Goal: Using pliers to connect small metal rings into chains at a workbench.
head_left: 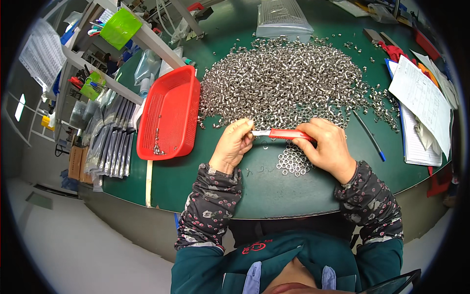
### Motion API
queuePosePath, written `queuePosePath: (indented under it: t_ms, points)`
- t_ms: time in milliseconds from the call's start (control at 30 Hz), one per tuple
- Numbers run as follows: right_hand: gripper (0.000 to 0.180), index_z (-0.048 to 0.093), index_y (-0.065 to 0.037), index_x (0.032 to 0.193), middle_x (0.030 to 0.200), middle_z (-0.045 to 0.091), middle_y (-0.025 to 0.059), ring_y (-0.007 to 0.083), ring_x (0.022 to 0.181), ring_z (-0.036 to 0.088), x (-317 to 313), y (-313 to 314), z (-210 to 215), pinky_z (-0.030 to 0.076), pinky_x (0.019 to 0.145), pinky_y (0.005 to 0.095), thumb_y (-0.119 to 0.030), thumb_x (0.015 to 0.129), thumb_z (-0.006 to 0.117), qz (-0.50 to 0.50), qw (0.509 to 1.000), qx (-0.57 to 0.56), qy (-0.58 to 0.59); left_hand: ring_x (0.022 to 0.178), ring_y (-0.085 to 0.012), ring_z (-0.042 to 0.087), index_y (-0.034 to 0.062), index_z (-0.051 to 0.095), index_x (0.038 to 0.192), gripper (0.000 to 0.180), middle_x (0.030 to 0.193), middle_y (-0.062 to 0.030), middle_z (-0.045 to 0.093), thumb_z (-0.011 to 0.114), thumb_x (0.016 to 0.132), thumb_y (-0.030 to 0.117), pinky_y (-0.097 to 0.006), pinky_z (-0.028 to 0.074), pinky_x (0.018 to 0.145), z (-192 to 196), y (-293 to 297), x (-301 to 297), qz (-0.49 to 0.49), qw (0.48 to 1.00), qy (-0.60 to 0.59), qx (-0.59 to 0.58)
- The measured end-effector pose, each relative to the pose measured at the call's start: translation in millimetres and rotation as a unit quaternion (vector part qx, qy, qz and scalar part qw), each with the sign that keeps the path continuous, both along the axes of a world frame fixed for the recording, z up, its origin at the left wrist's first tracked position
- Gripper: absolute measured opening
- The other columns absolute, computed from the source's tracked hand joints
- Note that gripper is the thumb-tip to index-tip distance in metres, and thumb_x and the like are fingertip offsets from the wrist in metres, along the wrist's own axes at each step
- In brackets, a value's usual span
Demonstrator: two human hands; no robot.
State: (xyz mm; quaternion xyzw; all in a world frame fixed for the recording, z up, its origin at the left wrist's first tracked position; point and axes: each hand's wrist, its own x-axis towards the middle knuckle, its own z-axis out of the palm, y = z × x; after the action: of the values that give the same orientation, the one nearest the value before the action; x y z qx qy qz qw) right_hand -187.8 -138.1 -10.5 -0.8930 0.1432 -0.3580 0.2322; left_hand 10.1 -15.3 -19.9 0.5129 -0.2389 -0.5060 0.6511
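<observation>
My right hand (328,147) is wrapped round the red handle of a knife (289,134), its short metal blade pointing left. The fingers of my left hand (232,142) are pinched together at the blade's tip; what they hold is too small and too covered to make out. Just beyond both hands spreads a large heap of small shiny metal rings (284,78). A smaller flat group of rings (293,160) lies on the green table (264,196), below the knife and beside my right hand. Fine dark shavings lie between my forearms.
Left of the heap stands a red plastic basket (169,117) with a few metal pieces inside. A pen (369,135) and a clipboard with papers (421,105) lie at the right. Bagged parts (112,137) line the left side, and a clear-wrapped stack (283,19) sits behind the heap.
</observation>
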Motion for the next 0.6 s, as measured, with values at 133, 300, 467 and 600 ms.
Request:
queuePosePath:
  t_ms: [133,300,467,600]
  points:
    - [0.019,0.063,-0.004,0.083,0.066,0.053,0.0079,0.0258,0.061,0.054,-0.3,0.0,1.1,0.043,0.055,0.0353,-0.016,0.070,0.068,0.005,1.000,-0.013,0.002,0.040,-0.0014,0.027,0.0054,0.047,0.068,0.026,0.055,0.0021,0.040,0.049,0.090,0.019,-0.015,0.022,0.033,4.4,1.9,0.5,-0.029,0.999,0.007,0.023]
    - [0.018,0.063,-0.007,0.081,0.068,0.053,0.0048,0.0221,0.065,0.056,-1.0,0.2,5.3,0.045,0.054,0.0341,-0.019,0.068,0.069,-0.007,0.998,-0.064,0.008,0.041,-0.0023,0.027,0.0056,0.046,0.067,0.025,0.054,0.0016,0.039,0.050,0.089,0.017,-0.016,0.021,0.033,5.2,3.1,2.4,-0.054,0.998,0.034,0.030]
    - [0.019,0.062,-0.008,0.081,0.069,0.051,0.0035,0.0205,0.065,0.053,-1.3,-1.0,6.3,0.044,0.055,0.0330,-0.018,0.066,0.070,-0.006,0.995,-0.104,0.008,0.041,-0.0027,0.028,0.0060,0.046,0.066,0.025,0.053,0.0013,0.040,0.050,0.088,0.017,-0.016,0.020,0.033,5.3,3.7,5.1,-0.080,0.994,0.040,0.058]
    - [0.022,0.060,-0.009,0.081,0.069,0.048,0.0027,0.0197,0.066,0.050,-2.2,-2.3,9.7,0.042,0.055,0.0324,-0.017,0.064,0.070,-0.002,0.990,-0.142,0.012,0.042,-0.0026,0.029,0.0063,0.046,0.065,0.025,0.053,0.0016,0.040,0.050,0.088,0.017,-0.016,0.020,0.033,7.1,4.8,7.3,-0.101,0.992,0.037,0.072]
